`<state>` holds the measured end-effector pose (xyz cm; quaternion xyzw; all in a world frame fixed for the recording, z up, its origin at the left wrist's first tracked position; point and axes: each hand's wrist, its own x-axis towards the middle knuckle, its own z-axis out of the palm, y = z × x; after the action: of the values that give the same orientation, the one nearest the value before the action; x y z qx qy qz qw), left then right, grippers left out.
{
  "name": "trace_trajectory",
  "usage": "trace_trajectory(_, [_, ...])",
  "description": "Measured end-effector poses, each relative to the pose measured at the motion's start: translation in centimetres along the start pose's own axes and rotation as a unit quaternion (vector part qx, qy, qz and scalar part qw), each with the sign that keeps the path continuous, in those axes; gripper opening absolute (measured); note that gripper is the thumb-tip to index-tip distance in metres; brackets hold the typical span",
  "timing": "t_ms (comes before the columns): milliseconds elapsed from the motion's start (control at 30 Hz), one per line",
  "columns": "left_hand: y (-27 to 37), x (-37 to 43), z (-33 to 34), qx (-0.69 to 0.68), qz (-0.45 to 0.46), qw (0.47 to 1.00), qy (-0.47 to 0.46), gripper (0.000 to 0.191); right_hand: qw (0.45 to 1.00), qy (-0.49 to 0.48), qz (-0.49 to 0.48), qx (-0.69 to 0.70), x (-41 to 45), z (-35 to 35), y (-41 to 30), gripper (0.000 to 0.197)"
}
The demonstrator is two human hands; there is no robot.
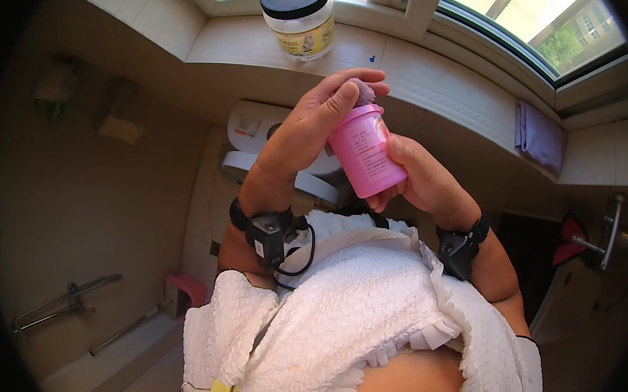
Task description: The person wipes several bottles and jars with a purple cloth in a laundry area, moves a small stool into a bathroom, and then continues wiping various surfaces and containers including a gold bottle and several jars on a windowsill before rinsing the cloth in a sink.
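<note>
In front of my chest, my right hand [427,174] grips a pink plastic tub [368,151] by its side and base. The tub is tilted, and a label with printed writing faces me. My left hand [321,108] holds a bunched mauve terry cloth [362,91] at the tub's rim, thumb pressed on the cloth. Part of the cloth also shows below the left palm, beside the tub. Whether the cloth reaches inside the tub is hidden.
A clear jar with a black lid [297,19] stands on the tiled windowsill [421,87]. A folded lilac cloth [540,135] hangs over the sill's edge at right. Below my hands is a white toilet [313,188]. Chrome fittings [73,300] are on the left, with a metal handle [611,230] at right.
</note>
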<state>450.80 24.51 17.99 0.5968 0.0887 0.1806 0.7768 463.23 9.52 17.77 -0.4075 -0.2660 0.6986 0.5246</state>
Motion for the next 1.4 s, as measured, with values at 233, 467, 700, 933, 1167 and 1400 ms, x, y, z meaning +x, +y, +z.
trace_trajectory(233, [-0.8, -0.5, -1.0, 0.010, 0.099, 0.993, 0.067, 0.041, 0.999, 0.011, -0.034, -0.028, 1.7, 0.9, -0.2, 0.052])
trace_trajectory(467, [-1.2, -2.3, -1.8, 0.025, 0.224, 0.951, 0.213, 0.025, 0.997, -0.022, 0.004, -0.074, 4.3, 1.4, -1.0, 0.059])
trace_trajectory(700, [0.8, -4.9, -2.5, 0.051, 0.270, 0.911, 0.307, 0.030, 0.980, -0.076, -0.112, -0.144, 7.5, 3.5, -1.5, 0.078])
trace_trajectory(933, [1.8, -7.4, -1.0, 0.031, 0.260, 0.878, 0.400, 0.036, 0.956, -0.127, -0.157, -0.214, 8.6, 5.8, -1.8, 0.087])
trace_trajectory(1167, [2.9, -9.2, 0.3, 0.076, 0.204, 0.843, 0.492, 0.034, 0.956, -0.233, -0.086, -0.157, 8.5, 6.2, -1.4, 0.090])
trace_trajectory(1400, [4.4, -10.2, 1.8, 0.183, 0.207, 0.817, 0.506, 0.026, 0.951, -0.264, -0.039, -0.155, 7.6, 6.4, -2.0, 0.088])
